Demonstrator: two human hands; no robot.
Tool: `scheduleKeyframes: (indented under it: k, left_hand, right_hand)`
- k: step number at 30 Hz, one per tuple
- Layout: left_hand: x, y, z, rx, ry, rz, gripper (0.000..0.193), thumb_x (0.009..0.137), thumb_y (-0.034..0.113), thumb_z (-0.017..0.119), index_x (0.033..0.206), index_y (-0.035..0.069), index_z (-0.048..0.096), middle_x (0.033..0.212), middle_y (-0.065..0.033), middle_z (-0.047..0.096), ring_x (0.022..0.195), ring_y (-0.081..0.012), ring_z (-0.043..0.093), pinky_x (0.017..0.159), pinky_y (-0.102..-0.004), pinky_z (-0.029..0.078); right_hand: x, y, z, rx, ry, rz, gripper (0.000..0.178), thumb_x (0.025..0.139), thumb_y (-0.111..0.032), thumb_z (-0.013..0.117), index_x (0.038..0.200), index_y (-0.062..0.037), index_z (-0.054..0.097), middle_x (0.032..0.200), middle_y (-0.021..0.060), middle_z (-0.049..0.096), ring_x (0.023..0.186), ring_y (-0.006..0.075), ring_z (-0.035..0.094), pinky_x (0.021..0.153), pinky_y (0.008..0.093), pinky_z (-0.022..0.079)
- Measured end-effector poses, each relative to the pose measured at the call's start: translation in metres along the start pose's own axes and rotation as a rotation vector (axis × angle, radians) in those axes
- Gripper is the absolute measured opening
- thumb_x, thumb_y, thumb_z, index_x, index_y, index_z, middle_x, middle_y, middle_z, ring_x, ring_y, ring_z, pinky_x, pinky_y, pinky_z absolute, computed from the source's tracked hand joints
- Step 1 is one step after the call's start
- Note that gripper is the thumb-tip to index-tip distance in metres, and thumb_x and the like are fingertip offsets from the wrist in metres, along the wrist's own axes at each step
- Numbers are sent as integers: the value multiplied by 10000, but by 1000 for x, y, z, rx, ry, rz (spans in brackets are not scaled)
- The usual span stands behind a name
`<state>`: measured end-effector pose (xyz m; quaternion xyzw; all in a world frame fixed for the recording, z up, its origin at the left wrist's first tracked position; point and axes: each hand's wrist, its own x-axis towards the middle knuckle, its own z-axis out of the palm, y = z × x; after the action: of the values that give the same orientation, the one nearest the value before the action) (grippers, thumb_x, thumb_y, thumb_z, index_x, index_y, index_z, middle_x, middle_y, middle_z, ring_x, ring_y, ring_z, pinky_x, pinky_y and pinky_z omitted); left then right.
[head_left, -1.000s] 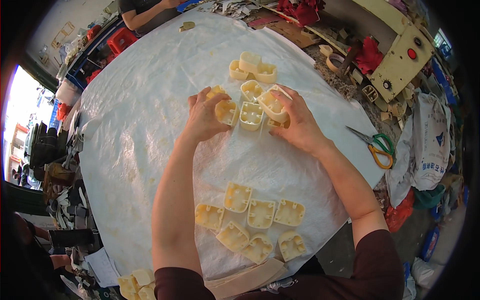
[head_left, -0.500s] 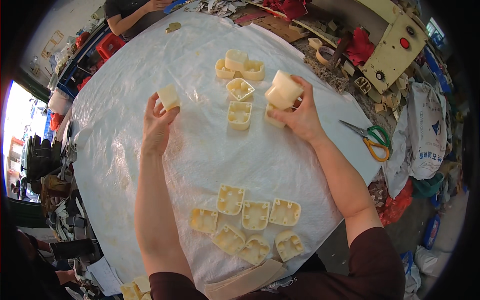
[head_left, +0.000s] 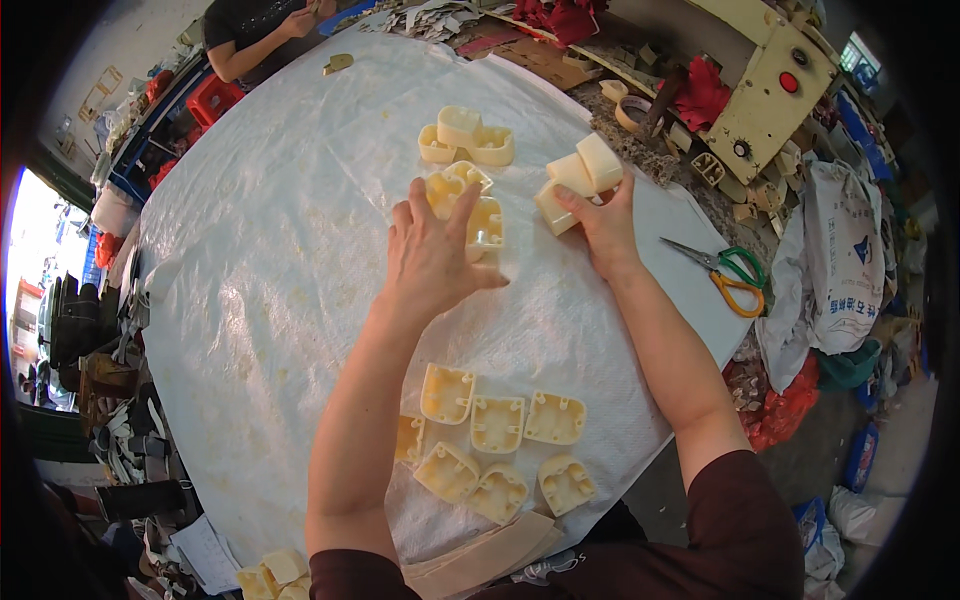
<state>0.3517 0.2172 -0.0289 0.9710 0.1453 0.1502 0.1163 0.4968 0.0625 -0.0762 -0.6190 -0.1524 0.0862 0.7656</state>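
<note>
My left hand is over the middle of the table, fingers spread and thumb apart. A cream plastic cup-like piece lies by its fingertips, hollow side up. Two similar pieces, a far one and a nearer one, sit right beside it; the hand partly covers the nearer one. My right hand is closed on a cluster of cream plastic pieces, held together above the sheet with smooth outer faces showing. Just beyond the left hand is another group of pieces, one resting on top of others.
Several hollow cream pieces lie near me on the white sheet. Scissors with green and orange handles are at the right edge. A cream machine panel, tape roll and white sack stand beyond. Another person is at far left.
My left hand has moved right from the left side; the piece it held now lies beside the two middle pieces. My right hand has tilted its cluster and shifted slightly. The view has turned a little.
</note>
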Motion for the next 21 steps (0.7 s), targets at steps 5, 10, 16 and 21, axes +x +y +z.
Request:
scheduleKeyframes:
  k: [5,10,16,21]
  left_hand:
    - [-5,2,17,-270,16,-205,779,600,148,790,1294,254,451,1358,-223,270,1228,-378,390,932,-418,431]
    - [3,-5,24,-489,117,-208,691,628,49,745,1244,216,481,1335,-171,323,1104,-317,501,903,-363,460]
    - [2,-54,-1,-1361,176,-413,604,723,-40,682,1254,89,425,1013,-59,607,893,-176,607,661,-289,520]
    - [-34,-71,-62,-1185,461,-392,599,705,-41,694,1235,88,446,1012,-48,599,872,-173,602,681,-287,520]
  right_hand:
    - [-6,-6,4,-43,-40,-26,890,676,-192,808,1310,-42,202,1231,140,395,1089,257,499,873,371,481]
    - [-3,-2,-3,-102,-36,-17,906,670,-220,813,1312,-38,199,1224,149,395,1084,270,502,859,364,488]
    - [-3,-3,1,-53,-6,-28,841,688,-129,787,1302,-58,217,1203,135,408,1051,258,521,806,367,517]
    - [2,10,15,131,-9,-30,705,712,-61,744,1257,-92,298,1127,85,462,1016,214,537,777,340,524]
